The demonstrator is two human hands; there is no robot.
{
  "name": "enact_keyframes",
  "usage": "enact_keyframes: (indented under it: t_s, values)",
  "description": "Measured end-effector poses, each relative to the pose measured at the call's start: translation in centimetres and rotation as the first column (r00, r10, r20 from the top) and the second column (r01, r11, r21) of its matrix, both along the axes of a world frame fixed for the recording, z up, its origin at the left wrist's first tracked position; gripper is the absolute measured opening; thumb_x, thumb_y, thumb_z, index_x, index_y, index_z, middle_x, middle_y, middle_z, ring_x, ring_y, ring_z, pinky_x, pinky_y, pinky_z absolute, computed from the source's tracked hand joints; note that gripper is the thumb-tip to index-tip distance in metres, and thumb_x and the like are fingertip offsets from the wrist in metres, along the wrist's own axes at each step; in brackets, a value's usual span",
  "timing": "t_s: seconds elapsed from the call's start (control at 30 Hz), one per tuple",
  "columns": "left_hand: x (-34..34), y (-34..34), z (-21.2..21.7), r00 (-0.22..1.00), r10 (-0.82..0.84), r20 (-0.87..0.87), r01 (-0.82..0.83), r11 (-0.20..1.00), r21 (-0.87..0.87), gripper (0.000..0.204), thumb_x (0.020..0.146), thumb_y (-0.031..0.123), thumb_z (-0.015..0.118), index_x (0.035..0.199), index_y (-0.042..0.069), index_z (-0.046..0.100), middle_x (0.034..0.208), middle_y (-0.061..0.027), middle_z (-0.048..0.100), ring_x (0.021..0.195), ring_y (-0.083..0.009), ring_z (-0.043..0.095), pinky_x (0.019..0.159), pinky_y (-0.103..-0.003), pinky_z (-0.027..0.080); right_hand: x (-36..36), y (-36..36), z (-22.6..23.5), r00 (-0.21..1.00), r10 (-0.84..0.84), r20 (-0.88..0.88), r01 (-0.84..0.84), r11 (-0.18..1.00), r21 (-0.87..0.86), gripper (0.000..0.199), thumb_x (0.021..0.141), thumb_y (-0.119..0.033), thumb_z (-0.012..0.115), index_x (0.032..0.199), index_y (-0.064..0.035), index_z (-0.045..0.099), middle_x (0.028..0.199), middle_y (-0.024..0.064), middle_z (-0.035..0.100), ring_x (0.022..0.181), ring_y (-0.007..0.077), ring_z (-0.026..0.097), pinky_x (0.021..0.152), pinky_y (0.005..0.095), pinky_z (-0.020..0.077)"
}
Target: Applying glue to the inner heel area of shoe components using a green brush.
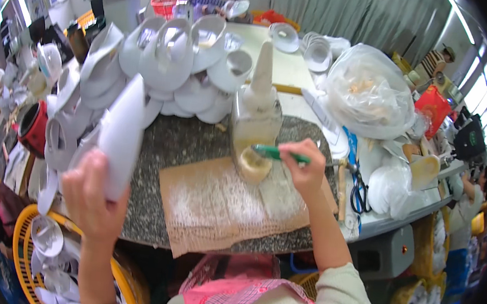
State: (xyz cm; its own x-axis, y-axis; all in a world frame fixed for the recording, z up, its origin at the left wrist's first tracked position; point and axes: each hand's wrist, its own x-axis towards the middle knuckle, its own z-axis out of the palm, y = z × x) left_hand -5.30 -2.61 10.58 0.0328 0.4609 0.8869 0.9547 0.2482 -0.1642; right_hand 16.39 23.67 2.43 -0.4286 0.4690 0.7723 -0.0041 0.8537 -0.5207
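Note:
My left hand [95, 196] grips a white, smooth, pointed piece [120, 137], curved like a shoe upper, raised at the left of the table. Its thumb side is partly hidden behind the piece. In my right hand [303, 166] is a green-handled brush [272, 153], with its head at the mouth of a small pale spout or cup [255, 164]. That cup juts from the front of a cloudy, squarish glue-pot-like container [255, 118] with a tall tapering neck. Beneath lies a brown cardboard sheet [208, 213], smeared with white residue.
Stacked white curved pieces [167, 57] crowd the far left. A clear plastic bag [369, 91] stands at the far right. Scissors [359, 192] lie right of the cardboard. A yellow basket [26, 248] with white pieces sits below left. Other people work around the room.

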Motion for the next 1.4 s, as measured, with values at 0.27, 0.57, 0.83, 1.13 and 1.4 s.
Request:
enact_keyframes:
  t_s: [0.27,0.57,0.83,1.13,1.4]
  values:
    - [4.1,0.3,-9.1,0.854,-0.027,0.520,0.445,0.555,-0.703,0.046,0.073,0.021,0.065,0.110,0.002,0.047,0.092,-0.0123,0.057,0.077,-0.0267,0.054,0.066,-0.037,0.045,6.2,-0.6,-2.6,0.995,0.098,0.015,-0.075,0.842,-0.535,0.009,0.076,-0.002,0.063,0.085,-0.0016,0.064,0.075,0.0040,0.063,0.062,0.0089,0.056,0.053,0.0235,0.0441]
    - [3.0,1.8,-10.6,0.767,0.065,0.639,0.430,0.686,-0.587,0.032,0.070,0.021,0.067,0.090,0.001,0.054,0.085,-0.0164,0.056,0.079,-0.0305,0.054,0.070,-0.036,0.045,2.0,-2.9,-2.9,0.936,0.303,-0.177,-0.326,0.562,-0.760,0.012,0.081,-0.004,0.059,0.091,0.0019,0.061,0.078,0.0081,0.061,0.062,0.0118,0.057,0.055,0.0222,0.0473]
    - [1.1,1.4,-11.0,0.919,-0.064,0.390,0.354,0.573,-0.740,0.035,0.067,0.022,0.068,0.092,0.002,0.055,0.115,-0.0156,0.046,0.110,-0.0327,0.042,0.094,-0.041,0.036,-1.6,-4.4,-3.6,0.840,0.524,-0.141,-0.438,0.503,-0.745,0.015,0.077,0.001,0.060,0.092,0.0021,0.062,0.085,0.0112,0.062,0.067,0.0123,0.059,0.057,0.0214,0.0477]
    - [-0.2,0.9,-12.8,0.699,-0.076,0.711,0.632,0.531,-0.564,0.025,0.068,0.017,0.066,0.085,0.001,0.056,0.107,-0.0146,0.054,0.106,-0.0308,0.049,0.089,-0.038,0.040,-5.5,-4.9,-5.8,0.682,0.687,0.251,-0.592,0.720,-0.362,0.016,0.073,0.003,0.062,0.088,-0.0027,0.065,0.078,0.0081,0.065,0.067,0.0148,0.060,0.058,0.0246,0.0465]
    - [-0.1,2.3,-11.9,0.690,-0.102,0.716,0.654,0.512,-0.558,0.023,0.058,0.010,0.060,0.078,-0.002,0.057,0.083,-0.0138,0.053,0.084,-0.0290,0.052,0.076,-0.036,0.043,-9.5,-3.8,-5.1,0.779,0.569,0.264,-0.543,0.822,-0.171,0.016,0.070,0.001,0.064,0.085,-0.0030,0.065,0.077,0.0111,0.063,0.068,0.0200,0.060,0.056,0.0263,0.0451]
